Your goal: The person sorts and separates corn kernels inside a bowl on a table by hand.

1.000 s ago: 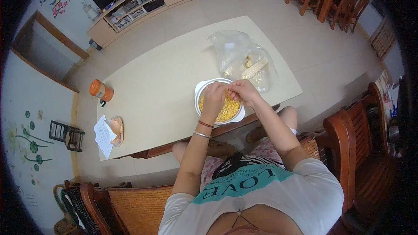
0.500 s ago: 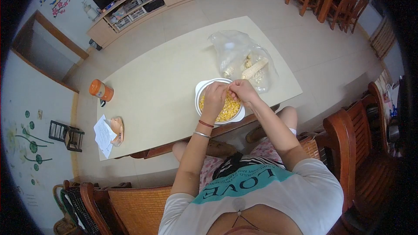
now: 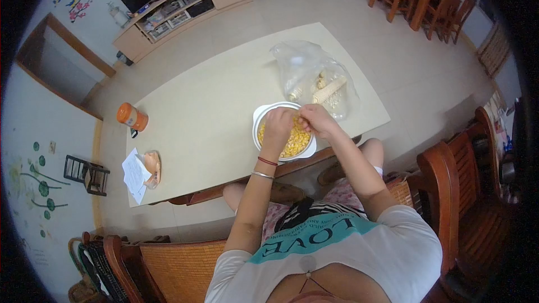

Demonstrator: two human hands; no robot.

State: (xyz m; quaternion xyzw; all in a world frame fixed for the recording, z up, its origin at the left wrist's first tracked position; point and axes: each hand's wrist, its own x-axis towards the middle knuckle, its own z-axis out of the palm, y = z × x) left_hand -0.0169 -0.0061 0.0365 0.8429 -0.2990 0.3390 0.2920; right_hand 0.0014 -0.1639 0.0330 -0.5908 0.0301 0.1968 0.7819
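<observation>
The pale bench (image 3: pixel 208 112) spreads under and beyond both hands, its near edge running just on the wearer's side of them. On it, beyond the right hand (image 3: pixel 317 119) and near it, lies a crumpled translucent plastic bag (image 3: pixel 300 59). The white two-handled bowl (image 3: pixel 255 129) sits directly below both hands, near the edge of the bench; one handle shows just to the left of the left hand (image 3: pixel 278 123), the other on the near side of the right hand.

Both hands hang over the bowl with fingers bent and fingertips brought close together above its far part; whether they touch, or pinch anything between them, cannot be made out.

Well to the left of the left hand, white printed papers (image 3: pixel 135 174) lie at the bench's end. Farther out on that same side, an orange jar (image 3: pixel 132 116) stands well apart from the hand. A stripped corn cob (image 3: pixel 329 90) lies in the bag, just beyond the right hand. A silvery bangle (image 3: pixel 262 174) and, closer to the hand, a thin reddish cord (image 3: pixel 267 161) circle the left wrist. Smallest, loose yellow corn kernels (image 3: pixel 295 145) cover the inside of the bowl, below and between the hands.
</observation>
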